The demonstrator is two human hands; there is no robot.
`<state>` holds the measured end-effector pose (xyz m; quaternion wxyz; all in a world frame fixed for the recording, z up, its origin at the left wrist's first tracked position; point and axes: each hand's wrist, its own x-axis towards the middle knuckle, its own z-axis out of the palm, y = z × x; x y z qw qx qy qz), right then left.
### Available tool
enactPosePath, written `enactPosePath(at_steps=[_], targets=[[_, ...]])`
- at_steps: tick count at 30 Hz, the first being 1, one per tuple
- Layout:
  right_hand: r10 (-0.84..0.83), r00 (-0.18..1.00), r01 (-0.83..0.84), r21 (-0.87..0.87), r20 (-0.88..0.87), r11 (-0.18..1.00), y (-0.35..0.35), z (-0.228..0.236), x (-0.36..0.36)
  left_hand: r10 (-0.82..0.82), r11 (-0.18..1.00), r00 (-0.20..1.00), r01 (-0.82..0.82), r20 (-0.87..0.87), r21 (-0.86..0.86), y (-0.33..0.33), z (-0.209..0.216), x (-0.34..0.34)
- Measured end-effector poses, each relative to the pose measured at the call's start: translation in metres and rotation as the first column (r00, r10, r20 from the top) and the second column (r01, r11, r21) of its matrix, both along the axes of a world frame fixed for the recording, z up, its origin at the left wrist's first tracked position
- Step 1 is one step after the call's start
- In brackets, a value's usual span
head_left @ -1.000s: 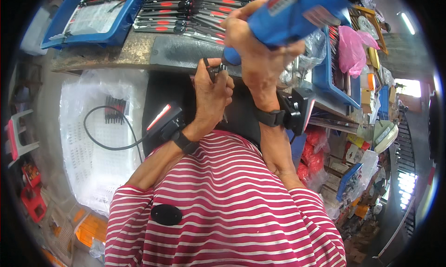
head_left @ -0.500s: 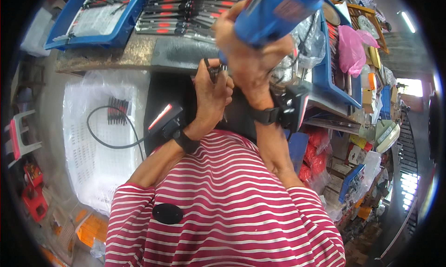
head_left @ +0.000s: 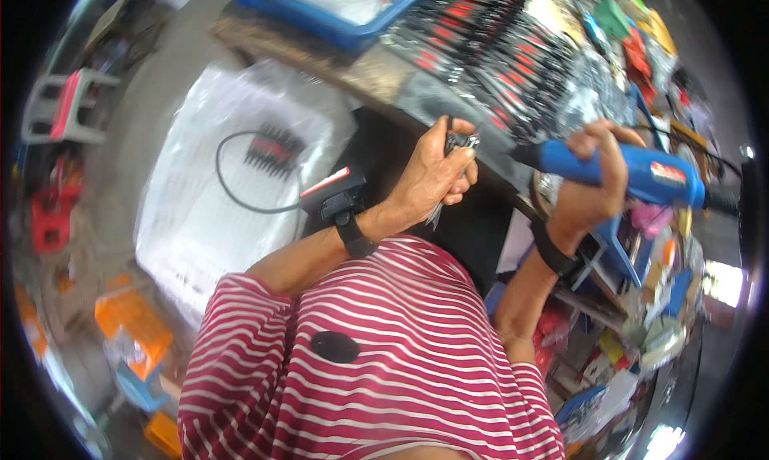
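Observation:
My right hand [head_left: 597, 180] is wrapped round a blue electric screwdriver [head_left: 641, 170], held level over the bench's right part with its black nose pointing left. My left hand [head_left: 432, 176] is closed on a small black-and-silver metal tool [head_left: 463, 142]. Its shiny head shows above the fingers and a thin metal end sticks out below them; its exact kind is unclear. The screwdriver's nose is apart from this tool. On the bench beyond my hands lie rows of black tools with red marks [head_left: 513, 76].
A blue tray [head_left: 352, 32] stands on the workbench [head_left: 320, 56] at the back. On the left, a white crate [head_left: 200, 196] lined with clear plastic holds several black-and-red pieces [head_left: 272, 152]. Stools [head_left: 60, 108] stand farther left; bags and boxes crowd the right.
The blue screwdriver has swung right and down, away from the left hand, and is now level. The left hand still grips the metal tool. The whole view has turned.

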<state>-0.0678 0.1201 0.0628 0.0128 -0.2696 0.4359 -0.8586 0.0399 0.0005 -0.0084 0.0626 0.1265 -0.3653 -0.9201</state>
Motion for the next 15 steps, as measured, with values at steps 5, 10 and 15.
enactPosePath(at_steps=[5, 10, 15], targets=[[-0.048, 0.998, 0.045, 0.077, 0.039, 0.996, 0.004, -0.005, -0.007, 0.398, 0.912, 0.914, -0.387, 0.072, -0.134, -0.084, 0.006, 0.047], [-0.009, 0.999, 0.005, 0.070, 0.051, 0.998, 0.013, -0.012, -0.019, 0.865, 0.446, 0.501, -0.797, -0.032, -0.407, -0.205, -0.023, 0.114], [0.035, 0.995, -0.039, 0.038, 0.092, 0.999, 0.022, -0.012, -0.027, 0.961, 0.248, 0.155, -0.848, 0.229, -0.469, -0.269, -0.136, 0.169]])
